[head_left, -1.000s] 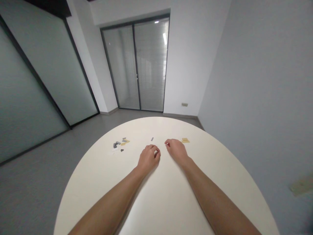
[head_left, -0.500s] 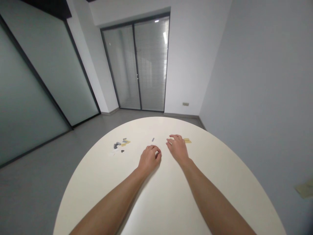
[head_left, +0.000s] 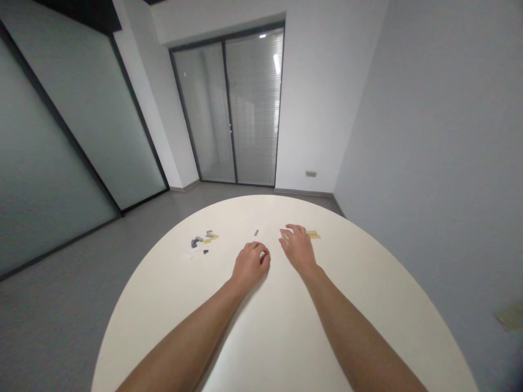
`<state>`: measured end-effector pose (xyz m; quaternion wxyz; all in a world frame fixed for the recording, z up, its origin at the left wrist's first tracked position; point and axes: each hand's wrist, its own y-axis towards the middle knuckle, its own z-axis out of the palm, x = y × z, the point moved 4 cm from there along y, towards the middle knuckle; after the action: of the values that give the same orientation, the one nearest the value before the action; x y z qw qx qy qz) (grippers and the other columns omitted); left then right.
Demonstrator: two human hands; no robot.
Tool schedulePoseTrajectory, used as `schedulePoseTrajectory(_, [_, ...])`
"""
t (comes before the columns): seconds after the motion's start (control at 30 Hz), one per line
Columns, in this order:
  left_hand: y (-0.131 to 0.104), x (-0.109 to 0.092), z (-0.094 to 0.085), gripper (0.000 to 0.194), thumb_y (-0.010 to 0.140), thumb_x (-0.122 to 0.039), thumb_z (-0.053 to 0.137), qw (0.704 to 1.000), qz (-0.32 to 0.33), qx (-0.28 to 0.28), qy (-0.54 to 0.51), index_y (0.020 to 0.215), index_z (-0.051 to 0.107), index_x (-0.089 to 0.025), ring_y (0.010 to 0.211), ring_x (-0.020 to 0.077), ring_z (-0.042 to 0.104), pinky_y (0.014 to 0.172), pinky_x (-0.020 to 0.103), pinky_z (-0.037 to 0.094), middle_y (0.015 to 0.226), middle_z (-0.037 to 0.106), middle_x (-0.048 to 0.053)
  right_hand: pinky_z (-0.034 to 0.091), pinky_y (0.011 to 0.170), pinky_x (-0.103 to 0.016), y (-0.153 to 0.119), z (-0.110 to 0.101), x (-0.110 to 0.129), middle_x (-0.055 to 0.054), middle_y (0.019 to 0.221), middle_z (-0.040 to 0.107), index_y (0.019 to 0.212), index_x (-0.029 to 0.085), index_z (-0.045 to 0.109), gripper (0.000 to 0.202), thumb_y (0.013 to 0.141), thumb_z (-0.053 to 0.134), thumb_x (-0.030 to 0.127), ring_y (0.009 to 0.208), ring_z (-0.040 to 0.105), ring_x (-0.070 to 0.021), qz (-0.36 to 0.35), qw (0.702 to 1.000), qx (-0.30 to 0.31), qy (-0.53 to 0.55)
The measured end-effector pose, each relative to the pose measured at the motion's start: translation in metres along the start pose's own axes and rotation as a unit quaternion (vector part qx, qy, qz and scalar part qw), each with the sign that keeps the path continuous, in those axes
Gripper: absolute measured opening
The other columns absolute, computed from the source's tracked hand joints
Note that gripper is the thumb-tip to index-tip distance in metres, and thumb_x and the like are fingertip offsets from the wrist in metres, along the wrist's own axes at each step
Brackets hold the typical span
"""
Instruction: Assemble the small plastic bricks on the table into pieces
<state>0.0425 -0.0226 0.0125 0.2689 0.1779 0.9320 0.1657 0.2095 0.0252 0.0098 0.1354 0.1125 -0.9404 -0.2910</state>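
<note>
My left hand (head_left: 252, 260) rests on the white table with its thumb and fingers curled together; whatever they hold, if anything, is hidden. Just beyond it lies a small grey flat piece (head_left: 256, 232), apart from both hands. My right hand (head_left: 296, 245) hovers low over the table with fingers spread and nothing visible between them. Beside its right edge lie flat yellow pieces (head_left: 313, 234), partly covered by the hand. To the left sits a loose group of small pieces: yellow ones (head_left: 211, 238), dark grey ones (head_left: 194, 243) and a black one (head_left: 206, 251).
The round white table (head_left: 261, 337) fills the lower view, its far edge curving near the door. Pale thin bits (head_left: 193, 251) lie by the left group. Beyond stand a glass door (head_left: 253, 109), frosted panels (head_left: 81, 109) and a plain wall (head_left: 429, 136).
Almost nothing differs. The whole view has shifted very slightly; both hands keep their places and the small pieces lie as before.
</note>
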Motion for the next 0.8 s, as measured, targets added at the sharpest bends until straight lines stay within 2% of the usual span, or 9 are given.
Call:
schedulePoseTrajectory(0.13, [-0.001,0.000,-0.001,0.014,0.090,-0.023,0.053,1.000,-0.017,0.002,-0.002,0.093,0.066,-0.022,0.105,0.0209,0.058,0.092,0.033,0.046,0.105,0.067,0.005,0.044,0.090,-0.037,-0.005,-0.002,0.004,-0.008,0.111,0.065,0.112,0.023,0.066,0.021,0.094,0.055,0.025,0.104,0.055,-0.0246,-0.002,0.998,0.056,-0.021])
schedulePoseTrajectory(0.23, [-0.001,0.004,-0.004,0.016,0.091,-0.023,0.052,0.999,-0.033,-0.009,0.011,0.099,0.066,-0.022,0.108,0.0213,0.057,0.093,0.033,0.046,0.112,0.066,0.006,0.043,0.084,-0.033,-0.008,-0.005,0.003,-0.008,0.107,0.066,0.109,0.022,0.066,0.019,0.096,0.053,0.026,0.101,0.058,-0.0232,0.013,0.994,0.102,-0.037])
schedulePoseTrajectory(0.33, [0.001,0.013,-0.009,0.023,0.091,-0.023,0.051,0.996,-0.049,-0.034,0.061,0.107,0.066,-0.020,0.114,0.0229,0.056,0.097,0.035,0.045,0.121,0.064,0.008,0.043,0.081,-0.030,-0.012,-0.011,0.001,-0.008,0.109,0.066,0.108,0.021,0.067,0.019,0.096,0.053,0.026,0.103,0.058,-0.0227,0.012,0.990,0.132,-0.036])
schedulePoseTrajectory(0.4, [0.002,0.024,-0.015,0.029,0.090,-0.025,0.050,0.989,-0.086,-0.053,0.112,0.114,0.066,-0.018,0.120,0.0262,0.053,0.101,0.039,0.044,0.131,0.059,0.011,0.043,0.082,-0.029,-0.016,-0.016,0.001,-0.008,0.110,0.067,0.106,0.021,0.068,0.019,0.096,0.052,0.025,0.103,0.058,-0.0222,-0.001,0.989,0.144,-0.023])
schedulePoseTrajectory(0.5, [0.004,0.041,-0.024,0.041,0.090,-0.032,0.052,0.970,-0.140,-0.071,0.186,0.124,0.062,-0.012,0.129,0.0317,0.047,0.108,0.044,0.037,0.141,0.052,0.017,0.043,0.089,-0.031,-0.024,-0.022,0.000,-0.009,0.109,0.068,0.107,0.018,0.068,0.021,0.096,0.050,0.024,0.103,0.059,-0.0220,-0.025,0.991,0.135,0.002])
schedulePoseTrajectory(0.63, [0.004,0.065,-0.033,0.055,0.090,-0.044,0.048,0.940,-0.211,-0.081,0.254,0.130,0.057,-0.007,0.136,0.0381,0.041,0.113,0.052,0.027,0.144,0.048,0.024,0.042,0.097,-0.033,-0.033,-0.024,-0.006,-0.007,0.111,0.069,0.107,0.018,0.068,0.021,0.096,0.050,0.023,0.106,0.058,-0.0210,-0.039,0.993,0.097,0.062])
schedulePoseTrajectory(0.8, [0.004,0.084,-0.036,0.061,0.092,-0.050,0.042,0.922,-0.253,-0.073,0.283,0.133,0.055,-0.008,0.137,0.0383,0.040,0.112,0.053,0.026,0.144,0.048,0.026,0.043,0.100,-0.036,-0.035,-0.021,-0.014,-0.008,0.112,0.070,0.107,0.019,0.068,0.021,0.095,0.051,0.024,0.108,0.059,-0.0217,-0.057,0.988,0.096,0.106])
